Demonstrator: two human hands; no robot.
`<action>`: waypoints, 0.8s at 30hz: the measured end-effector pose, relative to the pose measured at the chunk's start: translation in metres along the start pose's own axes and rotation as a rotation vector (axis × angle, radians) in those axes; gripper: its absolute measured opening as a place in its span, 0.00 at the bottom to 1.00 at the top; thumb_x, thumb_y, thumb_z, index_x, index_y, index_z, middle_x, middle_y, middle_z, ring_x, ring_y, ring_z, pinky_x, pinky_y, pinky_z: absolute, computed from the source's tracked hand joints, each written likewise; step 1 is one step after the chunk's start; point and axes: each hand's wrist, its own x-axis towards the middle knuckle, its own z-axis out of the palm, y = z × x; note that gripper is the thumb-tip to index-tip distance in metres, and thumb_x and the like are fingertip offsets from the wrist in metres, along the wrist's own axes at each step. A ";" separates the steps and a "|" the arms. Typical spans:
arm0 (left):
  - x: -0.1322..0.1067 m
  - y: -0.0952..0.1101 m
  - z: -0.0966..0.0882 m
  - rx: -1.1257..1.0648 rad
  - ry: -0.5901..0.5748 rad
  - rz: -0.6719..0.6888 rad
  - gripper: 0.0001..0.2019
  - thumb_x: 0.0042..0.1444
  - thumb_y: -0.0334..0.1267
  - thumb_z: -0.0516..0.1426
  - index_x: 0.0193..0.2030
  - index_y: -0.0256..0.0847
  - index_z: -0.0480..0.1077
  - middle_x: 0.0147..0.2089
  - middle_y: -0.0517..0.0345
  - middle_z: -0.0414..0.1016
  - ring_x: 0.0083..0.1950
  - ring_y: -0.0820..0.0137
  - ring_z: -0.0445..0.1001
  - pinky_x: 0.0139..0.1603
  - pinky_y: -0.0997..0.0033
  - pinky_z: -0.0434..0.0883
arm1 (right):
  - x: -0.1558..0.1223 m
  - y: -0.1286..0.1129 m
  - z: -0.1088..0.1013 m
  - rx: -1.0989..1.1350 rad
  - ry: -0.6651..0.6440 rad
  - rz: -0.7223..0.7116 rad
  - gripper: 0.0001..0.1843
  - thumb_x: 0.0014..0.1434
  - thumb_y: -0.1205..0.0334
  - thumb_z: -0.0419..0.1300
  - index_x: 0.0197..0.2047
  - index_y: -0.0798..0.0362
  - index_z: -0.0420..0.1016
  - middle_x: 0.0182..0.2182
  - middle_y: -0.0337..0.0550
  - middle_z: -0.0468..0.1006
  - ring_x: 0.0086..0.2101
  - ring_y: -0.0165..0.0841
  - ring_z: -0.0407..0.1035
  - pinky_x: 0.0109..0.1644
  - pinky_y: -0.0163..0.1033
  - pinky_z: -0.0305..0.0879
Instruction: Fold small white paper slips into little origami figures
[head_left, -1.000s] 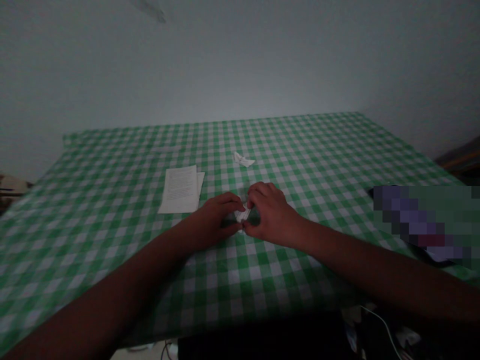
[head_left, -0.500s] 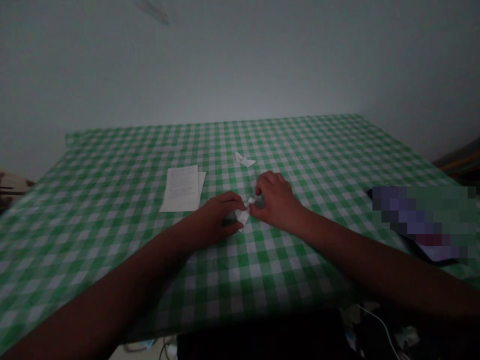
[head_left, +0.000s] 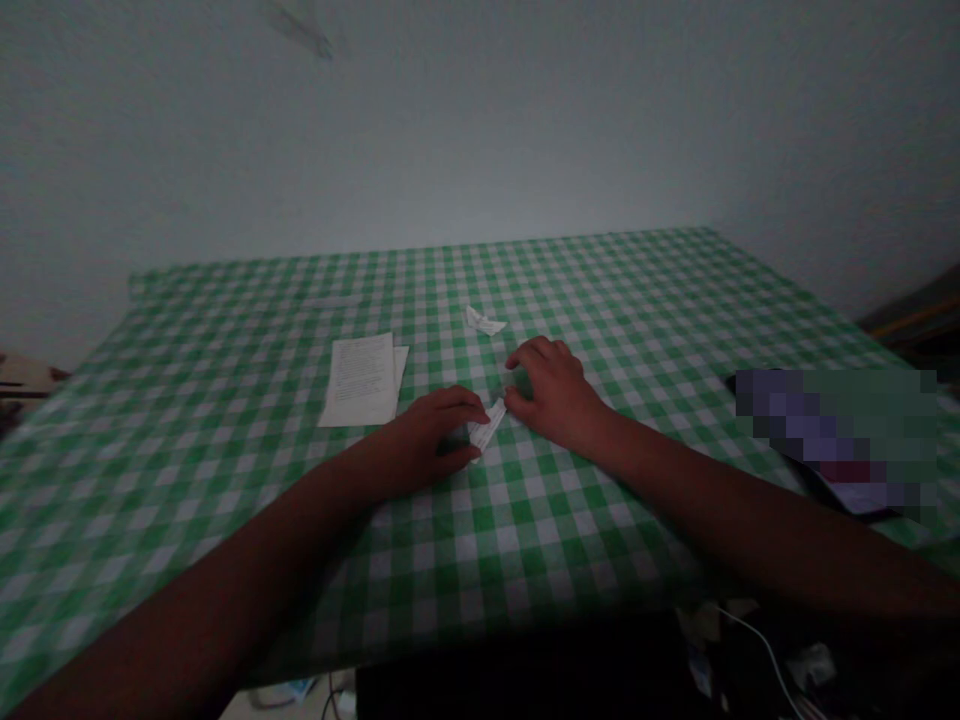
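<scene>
Two bare hands work over a counter (head_left: 465, 560) covered in a smooth cloth of green and white checks. Between them, near the counter's front edge, lies a paper strip (head_left: 489, 430), narrow and set on a slant, its surface carrying fine printed lines too small to read.

The grip of the left hand (head_left: 460, 435) is wide: forefinger and thumb stand apart, the finger on the strip's upper side, the thumb at its near end. The grip of the right hand (head_left: 516, 378) is also wide and curved; its thumb is at the strip's far end, though whether they touch cannot be told.

Beyond the hands lies a creased paper piece (head_left: 486, 322), angular, with faint illegible marks. To the left, flat printed sheets (head_left: 361, 380) overlap unevenly; the upper one bears rows of dark type, unreadable from here. Farther back, a pale strip (head_left: 330, 301) shows dimly against the checks.

At the right rests a flat object (head_left: 862, 500) with a dark edge, its face mostly masked by coloured blocks. A matt grey wall (head_left: 480, 130) rises behind; below the counter, a thin white cable (head_left: 766, 645) curves.
</scene>
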 end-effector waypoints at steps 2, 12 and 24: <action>-0.001 -0.001 -0.001 0.017 -0.012 0.029 0.17 0.60 0.34 0.58 0.56 0.42 0.69 0.57 0.49 0.70 0.59 0.61 0.69 0.62 0.53 0.68 | -0.004 -0.005 -0.005 0.035 -0.021 -0.065 0.08 0.58 0.62 0.57 0.41 0.51 0.72 0.43 0.46 0.74 0.46 0.42 0.64 0.47 0.46 0.58; -0.002 0.000 -0.003 0.030 0.006 0.091 0.17 0.62 0.35 0.55 0.58 0.43 0.66 0.57 0.50 0.71 0.59 0.61 0.69 0.61 0.54 0.68 | -0.008 -0.015 -0.012 -0.007 -0.161 -0.102 0.06 0.58 0.62 0.58 0.30 0.52 0.69 0.32 0.40 0.74 0.37 0.35 0.65 0.41 0.42 0.53; -0.004 -0.004 0.008 0.212 0.084 -0.099 0.26 0.55 0.46 0.64 0.59 0.45 0.64 0.58 0.48 0.69 0.59 0.55 0.67 0.61 0.48 0.64 | -0.014 -0.019 -0.009 -0.002 -0.190 -0.159 0.03 0.57 0.65 0.54 0.32 0.52 0.66 0.34 0.42 0.72 0.37 0.36 0.66 0.40 0.41 0.55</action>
